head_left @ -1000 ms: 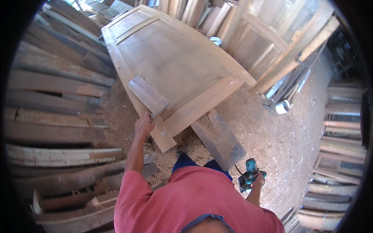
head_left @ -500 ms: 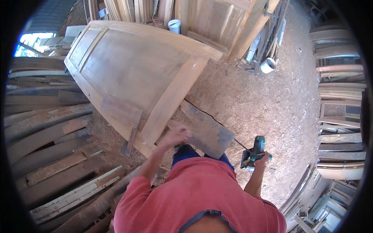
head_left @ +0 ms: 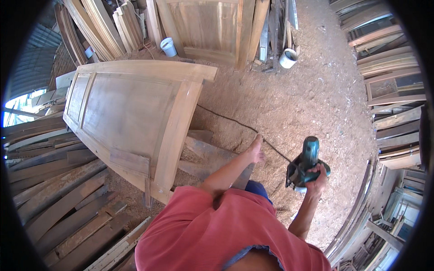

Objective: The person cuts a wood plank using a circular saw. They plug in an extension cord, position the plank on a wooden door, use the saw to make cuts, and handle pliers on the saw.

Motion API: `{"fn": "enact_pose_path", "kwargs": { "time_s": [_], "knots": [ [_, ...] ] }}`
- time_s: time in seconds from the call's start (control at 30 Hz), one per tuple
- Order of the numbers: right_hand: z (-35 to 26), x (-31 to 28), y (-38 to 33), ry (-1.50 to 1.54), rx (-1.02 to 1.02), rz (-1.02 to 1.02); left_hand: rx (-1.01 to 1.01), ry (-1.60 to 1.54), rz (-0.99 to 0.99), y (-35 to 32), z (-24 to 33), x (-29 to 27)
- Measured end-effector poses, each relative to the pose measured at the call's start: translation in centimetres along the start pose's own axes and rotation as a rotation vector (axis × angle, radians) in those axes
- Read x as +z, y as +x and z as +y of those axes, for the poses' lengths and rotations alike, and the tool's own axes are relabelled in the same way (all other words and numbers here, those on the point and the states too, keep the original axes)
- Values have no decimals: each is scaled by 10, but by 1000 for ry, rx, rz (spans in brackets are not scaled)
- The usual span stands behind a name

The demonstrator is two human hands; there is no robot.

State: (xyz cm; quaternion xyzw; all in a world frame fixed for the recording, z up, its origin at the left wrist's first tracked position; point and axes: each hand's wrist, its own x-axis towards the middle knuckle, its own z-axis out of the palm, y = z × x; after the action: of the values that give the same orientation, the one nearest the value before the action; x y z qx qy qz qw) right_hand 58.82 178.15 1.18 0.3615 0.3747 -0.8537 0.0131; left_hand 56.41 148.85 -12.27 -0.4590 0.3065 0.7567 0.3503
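My right hand (head_left: 316, 178) is wrapped round the handle of a dark green corded circular saw (head_left: 310, 152), held off the ground at my right side. The saw's dark base plate faces left. A black power cord (head_left: 228, 118) runs from it across the ground to the door's near end. In front of my body, my left hand (head_left: 257, 150) reaches out with its fingers apart; its fingertips are at the cord, though I cannot tell whether they touch it. Left of me lies a large wooden panel door (head_left: 131, 101), with a small board (head_left: 130, 163) across its near corner.
A worn plank (head_left: 210, 151) lies partly under my left forearm. Timber is stacked at left (head_left: 54, 189) and right (head_left: 395, 117). A white bucket (head_left: 168, 47) and a paint-stained pail (head_left: 288, 58) stand far off, near an upright panel door (head_left: 205, 27). Sawdust covers the ground (head_left: 334, 104).
My left hand has swung right, away from the door's near corner and over to the cord. The saw in my right hand is raised slightly. My view has turned rightward.
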Motion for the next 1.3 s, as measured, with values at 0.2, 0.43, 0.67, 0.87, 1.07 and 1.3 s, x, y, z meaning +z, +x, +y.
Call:
{"fn": "enact_pose_path", "kwargs": {
  "time_s": [0.2,0.43,0.67,0.87,1.07,1.3],
  "knots": [
    [-17,-13,-45,17,3,-31,48,-587,-101,77,49,-18],
    [13,-10,-45,-240,-93,98,330,-546,81,92,176,15],
    [35,46,-32,-200,-35,-69,696,-226,-492,-53,285,138],
    [51,124,-12,-174,50,-265,1085,-245,-528,-238,355,120],
    [78,174,-15,-303,55,-392,1436,-616,-234,-353,339,-108],
    [96,174,-36,-544,1,-522,1206,-658,202,-290,127,-345]
  ]
}}
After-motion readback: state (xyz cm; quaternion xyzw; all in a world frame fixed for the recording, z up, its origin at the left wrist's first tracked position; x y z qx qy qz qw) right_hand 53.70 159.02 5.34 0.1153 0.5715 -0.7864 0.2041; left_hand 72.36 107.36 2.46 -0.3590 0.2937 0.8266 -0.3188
